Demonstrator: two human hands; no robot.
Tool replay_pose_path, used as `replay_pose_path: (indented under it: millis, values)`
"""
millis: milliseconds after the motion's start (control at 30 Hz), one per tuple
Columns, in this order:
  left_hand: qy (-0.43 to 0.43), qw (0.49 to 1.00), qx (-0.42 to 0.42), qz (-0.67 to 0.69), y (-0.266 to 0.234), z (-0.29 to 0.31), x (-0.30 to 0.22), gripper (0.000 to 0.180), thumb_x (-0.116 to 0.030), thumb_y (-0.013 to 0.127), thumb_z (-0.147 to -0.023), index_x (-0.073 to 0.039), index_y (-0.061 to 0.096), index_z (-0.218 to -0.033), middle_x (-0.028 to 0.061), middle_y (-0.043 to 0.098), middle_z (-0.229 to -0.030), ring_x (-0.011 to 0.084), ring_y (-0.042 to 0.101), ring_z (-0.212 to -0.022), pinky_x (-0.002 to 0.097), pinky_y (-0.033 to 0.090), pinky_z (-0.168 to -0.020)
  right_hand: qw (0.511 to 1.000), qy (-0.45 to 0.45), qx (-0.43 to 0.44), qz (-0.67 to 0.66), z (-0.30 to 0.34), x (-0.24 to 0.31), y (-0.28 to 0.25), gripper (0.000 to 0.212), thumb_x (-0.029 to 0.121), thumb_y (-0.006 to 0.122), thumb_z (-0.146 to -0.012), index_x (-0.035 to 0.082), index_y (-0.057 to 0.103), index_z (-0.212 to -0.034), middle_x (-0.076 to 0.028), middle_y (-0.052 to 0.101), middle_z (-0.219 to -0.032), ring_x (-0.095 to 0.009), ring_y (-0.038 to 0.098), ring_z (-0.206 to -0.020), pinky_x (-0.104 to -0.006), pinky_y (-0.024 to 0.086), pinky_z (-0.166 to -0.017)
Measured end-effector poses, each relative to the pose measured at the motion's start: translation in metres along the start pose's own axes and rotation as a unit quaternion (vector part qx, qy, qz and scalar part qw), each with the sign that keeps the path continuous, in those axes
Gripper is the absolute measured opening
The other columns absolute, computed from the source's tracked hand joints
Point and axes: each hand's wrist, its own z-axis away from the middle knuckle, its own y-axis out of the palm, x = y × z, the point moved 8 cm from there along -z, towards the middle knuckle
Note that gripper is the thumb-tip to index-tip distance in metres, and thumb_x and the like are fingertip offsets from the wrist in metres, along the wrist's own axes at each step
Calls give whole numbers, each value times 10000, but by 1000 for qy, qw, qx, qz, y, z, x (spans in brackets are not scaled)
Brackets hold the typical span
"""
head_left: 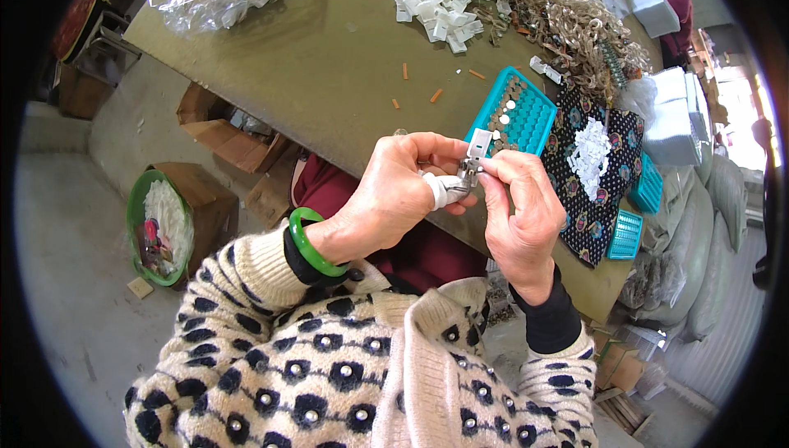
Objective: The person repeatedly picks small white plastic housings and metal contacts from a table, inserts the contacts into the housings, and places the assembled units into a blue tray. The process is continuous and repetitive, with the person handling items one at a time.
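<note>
Both hands meet over the table's near edge. My left hand (393, 189), with a green bangle at its wrist, is closed on a small white plastic piece (479, 144) that stands upright between its fingers. Beneath it sits a small shiny metal part (468, 175); white wrapping (444, 189) shows beside it, perhaps around a finger. From the other side my right hand (524, 214) pinches thumb and forefinger together at the lower end of the piece. What lies inside that pinch is hidden. Just behind the hands rests a teal tray (534, 119) with round hollows, partly filled with brown and white discs.
White plastic pieces (440, 4) are heaped at the table's far side, next to a tangle of beige strands (567, 20). Small white bits (590, 156) lie on a dark patterned cloth (575, 230) at right. Orange strips (436, 96) are scattered about. A green basket (136, 218) stands on the floor.
</note>
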Motion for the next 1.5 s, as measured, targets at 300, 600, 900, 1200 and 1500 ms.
replay_pose_path:
  millis: [300,600,900,1200,1500]
  values:
    - [-10,999,39,-3,4,7,5,357,33,693,-857,105,561,-1181,179,680,-1025,222,704,-879,336,597,-770,997,-42,-51,44,16,7,-2,222,-112,703,-772,-13,648,-963,-147,630,-907,-270,639,-792,-333,532,-695]
    - [-18,1000,20,9,1,2,11,273,14,683,-872,69,599,-1126,158,681,-1004,199,697,-792,324,594,-680,1000,-7,9,-13,13,-5,3,167,-86,670,-819,-4,652,-964,-135,622,-901,-232,631,-749,-309,517,-655]
    - [-8,991,70,110,2,-6,10,174,-83,666,-912,-13,576,-1044,67,623,-850,108,558,-564,228,420,-458,981,-14,7,195,-1,-61,-6,214,-26,680,-792,4,639,-999,-96,549,-898,-279,573,-817,-384,472,-705]
    - [-25,983,103,147,1,-14,7,288,-121,606,-958,-7,578,-1220,211,655,-1156,301,709,-963,273,564,-554,990,8,53,133,-8,-68,-7,134,-37,677,-780,2,630,-899,-90,575,-844,-277,576,-786,-381,471,-702]
    - [-24,973,107,202,-4,-16,13,268,-95,628,-941,-27,599,-1199,191,669,-1090,288,710,-954,259,564,-528,999,-25,-45,14,-8,-12,-6,159,-43,697,-815,-2,642,-959,-131,616,-876,-270,607,-770,-348,510,-681]
